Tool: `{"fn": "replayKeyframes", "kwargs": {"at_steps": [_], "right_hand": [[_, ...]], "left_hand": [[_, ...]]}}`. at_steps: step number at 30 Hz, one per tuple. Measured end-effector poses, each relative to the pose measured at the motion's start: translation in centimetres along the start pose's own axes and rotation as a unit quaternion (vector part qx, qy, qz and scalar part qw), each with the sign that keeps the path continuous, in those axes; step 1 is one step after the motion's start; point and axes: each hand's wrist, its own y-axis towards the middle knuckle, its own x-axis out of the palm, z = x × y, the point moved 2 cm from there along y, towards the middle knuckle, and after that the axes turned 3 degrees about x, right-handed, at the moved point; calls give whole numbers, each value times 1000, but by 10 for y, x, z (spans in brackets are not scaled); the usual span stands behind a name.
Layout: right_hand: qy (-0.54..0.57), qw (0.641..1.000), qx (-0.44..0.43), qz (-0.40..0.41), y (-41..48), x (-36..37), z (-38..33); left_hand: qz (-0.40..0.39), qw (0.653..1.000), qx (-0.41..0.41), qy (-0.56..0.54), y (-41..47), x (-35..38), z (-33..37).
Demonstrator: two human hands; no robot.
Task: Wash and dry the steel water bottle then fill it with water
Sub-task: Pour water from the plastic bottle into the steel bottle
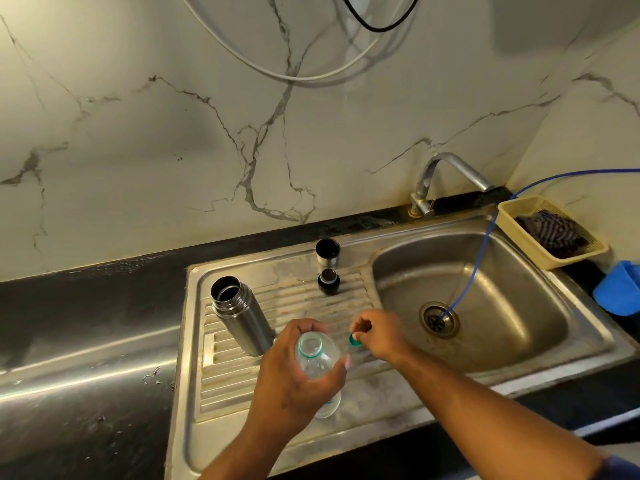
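Left grip (294, 379) clenched round a clear plastic bottle (317, 355), neck open, at the front of the ribbed drainboard (225, 375). Right grip (377, 336) pinching a small green cap (354, 340) just beside that neck. Steel water bottle (239, 317) upright on the drainboard to the left, uncapped, apart from both grips. Farther back, 2 loose pieces standing near each other — a steel cup lid (327, 252) and a black stopper (328, 280). Sink basin (519, 306) on the right, a blue tube (481, 258) running down to its drain. Tap (446, 174) behind the basin. Yellow basket (519, 237) at the far corner, holding what looks like a striped cloth (550, 230). Dark table (86, 306) left of the sink.
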Motion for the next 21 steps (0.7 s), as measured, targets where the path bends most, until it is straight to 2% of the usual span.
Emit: {"fn": "replayKeyframes", "kwargs": {"at_steps": [9, 13, 15, 18, 21], "right_hand": [[-41, 999, -13, 7, 9, 18, 11], [56, 998, -23, 18, -19, -7, -14], [124, 990, -55, -44, -48, -22, -38], [240, 947, -115, -182, -96, -34, -66], [238, 933, -152, -224, -125, -36, -74]], "left_hand": [[0, 1000, -8, -4, -2, -1, 3], [-6, 1000, 0, -16, -2, -2, 4], [-6, 999, 6, -36, -1, -4, 6], [-2, 999, 22, -30, -1, -7, 3], [-12, 999, 42, -22, -1, -12, 2]]}}
